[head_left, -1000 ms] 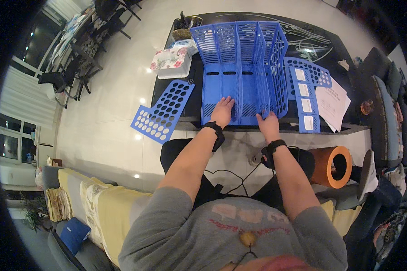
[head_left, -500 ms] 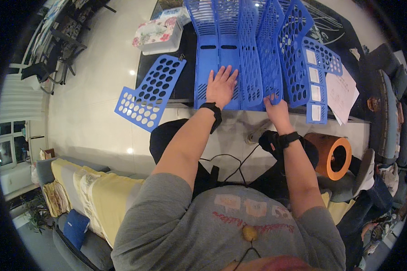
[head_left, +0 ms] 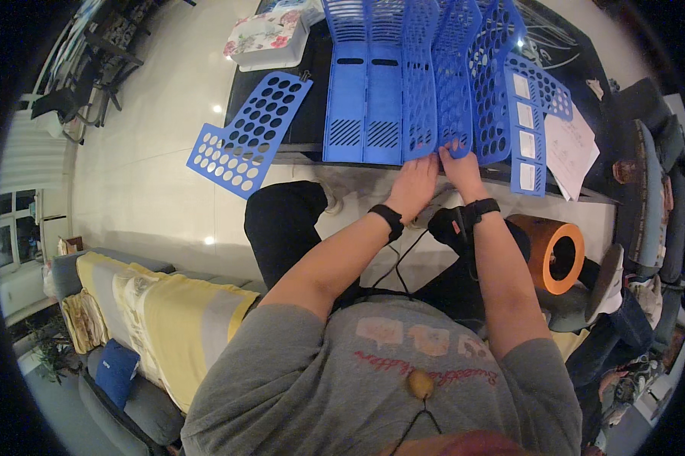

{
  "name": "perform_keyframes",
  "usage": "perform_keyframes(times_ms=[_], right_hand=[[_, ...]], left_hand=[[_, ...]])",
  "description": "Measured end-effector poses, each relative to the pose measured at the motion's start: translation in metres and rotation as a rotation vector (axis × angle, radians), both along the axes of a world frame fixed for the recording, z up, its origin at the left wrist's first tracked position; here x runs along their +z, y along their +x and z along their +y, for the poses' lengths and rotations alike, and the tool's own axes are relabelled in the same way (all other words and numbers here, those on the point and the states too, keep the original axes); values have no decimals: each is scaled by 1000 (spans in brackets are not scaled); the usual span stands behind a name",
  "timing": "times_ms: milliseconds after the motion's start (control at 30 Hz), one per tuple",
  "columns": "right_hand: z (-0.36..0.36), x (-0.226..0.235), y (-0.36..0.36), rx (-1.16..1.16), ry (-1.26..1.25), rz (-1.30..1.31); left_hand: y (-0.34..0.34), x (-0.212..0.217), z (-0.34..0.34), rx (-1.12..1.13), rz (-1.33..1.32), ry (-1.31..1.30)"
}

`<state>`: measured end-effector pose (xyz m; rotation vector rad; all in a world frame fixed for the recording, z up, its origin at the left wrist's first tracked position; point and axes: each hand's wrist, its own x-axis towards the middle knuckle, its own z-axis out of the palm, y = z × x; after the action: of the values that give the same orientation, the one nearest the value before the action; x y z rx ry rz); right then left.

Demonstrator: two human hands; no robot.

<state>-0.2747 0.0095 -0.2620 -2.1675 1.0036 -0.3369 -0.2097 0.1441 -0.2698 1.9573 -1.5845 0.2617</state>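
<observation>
Since the earlier frames both hands are seen shifted rightward along the front edge of the blue plastic file rack (head_left: 403,83), and the rack now fills the upper centre of the frame, closer to the top edge.

Left hand (head_left: 412,186): laid against the lower front edge of the rack, fingers extended and curled over the edge; a firm clasp cannot be told. A black wristband is worn at the wrist.

Right hand (head_left: 458,163): set just beside the left, fingertips pinched on the lower corner of a perforated blue divider (head_left: 452,91) standing upright in the rack. A black wristband is worn here too.

Rack: stood on a dark table (head_left: 312,114) at upper centre, several perforated dividers slotted upright in its right half.

Loose perforated blue panel (head_left: 249,133): lying at upper left, overhanging the table edge above the pale floor.

Blue strip with white labels (head_left: 531,133): right of the rack, touching it.

White papers (head_left: 570,148): at right, beside the strip.

Floral box (head_left: 266,38): top left of the table.

Orange cylinder (head_left: 555,251): right of centre, under the table edge.

Yellow-and-grey sofa (head_left: 152,311): lower left, well apart from the hands.
</observation>
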Motion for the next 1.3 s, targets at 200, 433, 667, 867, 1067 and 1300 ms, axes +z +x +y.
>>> perform_keyframes(times_ms=[200,433,667,867,1067,1300], right_hand=[[-1,0,0,22,-57,-26],[-16,-2,11,-6,37,-109],[-33,-12,43,-123,-166,-109],[-44,-12,39,-80,-169,-66],[-42,-9,57,-6,-277,-148],[-50,-11,60,-48,-241,-128]], left_hand=[[7,-12,-2,7,-12,289],[10,-13,0,-7,-56,206],[11,-10,-1,2,-63,232],[11,-12,-1,14,-100,231],[18,-11,-3,-1,-73,187],[32,-9,-4,-56,-44,123]])
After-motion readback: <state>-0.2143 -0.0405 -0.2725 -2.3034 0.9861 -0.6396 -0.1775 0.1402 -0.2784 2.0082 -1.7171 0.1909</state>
